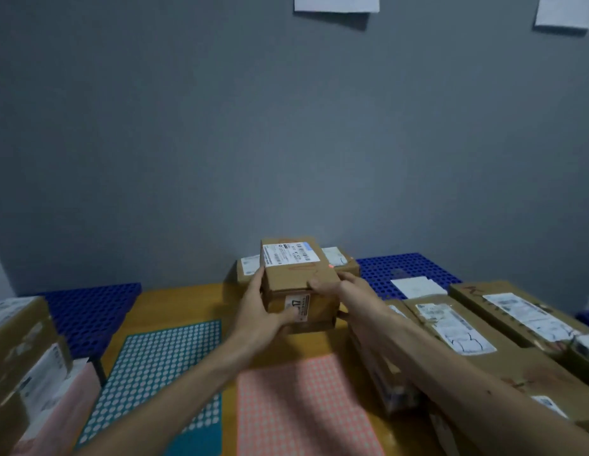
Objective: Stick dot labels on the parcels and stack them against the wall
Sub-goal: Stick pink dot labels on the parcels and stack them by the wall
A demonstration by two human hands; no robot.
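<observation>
Nearest lay a pink dot-label sheet [303, 406] on the yellow tabletop [184, 304], with a teal dot-label sheet [155, 370] just beside it, both on the near side of the small parcel [298, 278]. That parcel was held between both hands. The left grip [263, 311] curled round its left side, thumb pressed on the label of its near face. The right grip [334, 286] curled over its right top edge. Directly behind the small parcel, against the grey wall [286, 143], lay a flatter parcel [340, 261]; whether the small one rested on it could not be told. A red dot [331, 265] showed at the small parcel's right edge. To its right lay long parcels [467, 343]; to its left, a blue perforated pallet [92, 311] and more parcels [23, 350].
</observation>
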